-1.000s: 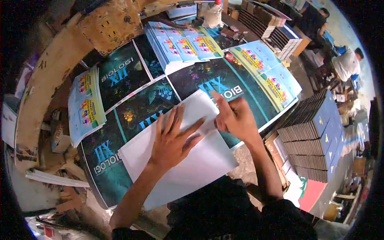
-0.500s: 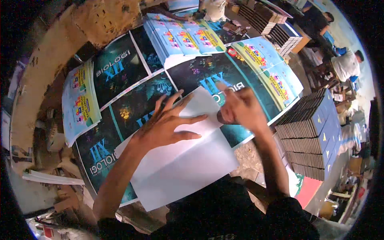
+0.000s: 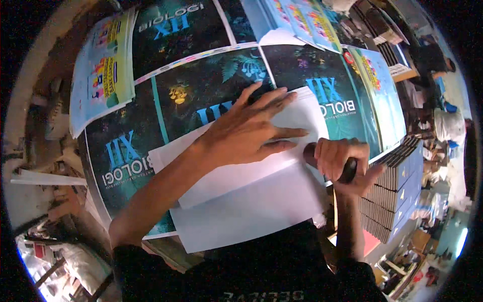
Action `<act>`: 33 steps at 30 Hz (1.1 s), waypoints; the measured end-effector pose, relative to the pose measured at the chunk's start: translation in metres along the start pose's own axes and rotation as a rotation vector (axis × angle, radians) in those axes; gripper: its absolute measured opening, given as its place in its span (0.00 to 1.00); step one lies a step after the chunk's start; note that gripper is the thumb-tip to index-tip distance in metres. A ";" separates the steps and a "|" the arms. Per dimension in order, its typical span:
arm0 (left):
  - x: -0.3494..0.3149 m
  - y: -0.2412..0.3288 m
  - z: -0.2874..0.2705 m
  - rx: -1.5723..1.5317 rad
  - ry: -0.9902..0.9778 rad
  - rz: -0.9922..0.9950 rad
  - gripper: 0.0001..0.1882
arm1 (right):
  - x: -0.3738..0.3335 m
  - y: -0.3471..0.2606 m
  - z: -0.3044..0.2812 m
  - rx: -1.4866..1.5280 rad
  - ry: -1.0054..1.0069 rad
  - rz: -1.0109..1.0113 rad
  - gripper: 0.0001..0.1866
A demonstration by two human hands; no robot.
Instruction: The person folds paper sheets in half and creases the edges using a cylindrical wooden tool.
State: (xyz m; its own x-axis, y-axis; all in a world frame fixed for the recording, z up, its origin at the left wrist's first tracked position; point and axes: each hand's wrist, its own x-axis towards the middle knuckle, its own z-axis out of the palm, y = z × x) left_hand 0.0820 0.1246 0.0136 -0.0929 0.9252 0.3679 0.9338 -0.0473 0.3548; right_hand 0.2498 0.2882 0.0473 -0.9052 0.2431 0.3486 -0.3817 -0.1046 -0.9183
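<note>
You are midway through creasing a fold. The dark printed cover sheets (image 3: 211,95) spread over the bench lie under the folded white sheet (image 3: 251,201), which sits at their near edge, close to your body. Your left hand (image 3: 246,133) lies flat on the sheet's upper flap, fingers spread, grasping nothing. Your right hand (image 3: 339,163), at the sheet's right edge, has its grip clenched around a dark tool handle (image 3: 348,171). The next move likely calls for steady pressure along the fold.
</note>
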 end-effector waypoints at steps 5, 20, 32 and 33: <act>-0.004 -0.001 0.004 -0.020 0.043 -0.032 0.19 | -0.012 0.023 0.048 0.069 -0.139 -0.029 0.42; 0.001 0.008 -0.006 0.046 -0.064 -0.040 0.20 | -0.017 0.048 0.212 -0.350 -0.685 -0.182 0.19; 0.007 0.010 -0.012 0.169 -0.156 -0.040 0.20 | -0.018 0.003 -0.013 -0.446 0.128 0.049 0.16; 0.005 0.010 -0.012 0.213 -0.146 -0.021 0.22 | -0.017 0.007 -0.027 -0.315 0.313 0.019 0.18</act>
State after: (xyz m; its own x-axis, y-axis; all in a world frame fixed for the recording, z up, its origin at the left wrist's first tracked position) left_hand 0.0869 0.1237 0.0295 -0.0767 0.9703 0.2293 0.9854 0.0387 0.1660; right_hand 0.2673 0.3094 0.0301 -0.7928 0.5291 0.3025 -0.2463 0.1758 -0.9531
